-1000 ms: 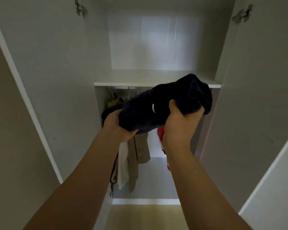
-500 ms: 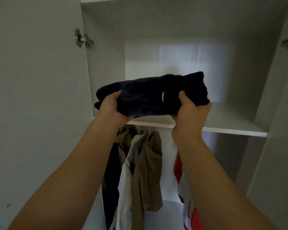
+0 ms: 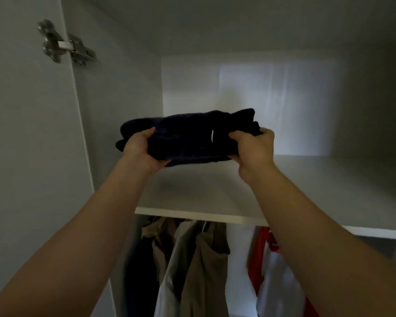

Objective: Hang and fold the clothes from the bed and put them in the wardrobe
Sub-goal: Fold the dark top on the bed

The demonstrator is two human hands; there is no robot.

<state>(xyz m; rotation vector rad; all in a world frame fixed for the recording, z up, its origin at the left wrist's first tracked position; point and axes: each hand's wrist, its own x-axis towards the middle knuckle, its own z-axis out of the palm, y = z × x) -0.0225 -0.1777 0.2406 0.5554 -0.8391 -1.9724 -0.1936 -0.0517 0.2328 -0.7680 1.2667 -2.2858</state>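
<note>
Held the folded cloth (image 3: 188, 133) just over the shelf (image 3: 306, 191), gripped at one end by the left hand (image 3: 144, 149), at the other by the right hand (image 3: 254, 149). Needed laying flat, then a slow let-go to keep the fold. Saw a small white tag (image 3: 212, 136), no words to read.
</note>
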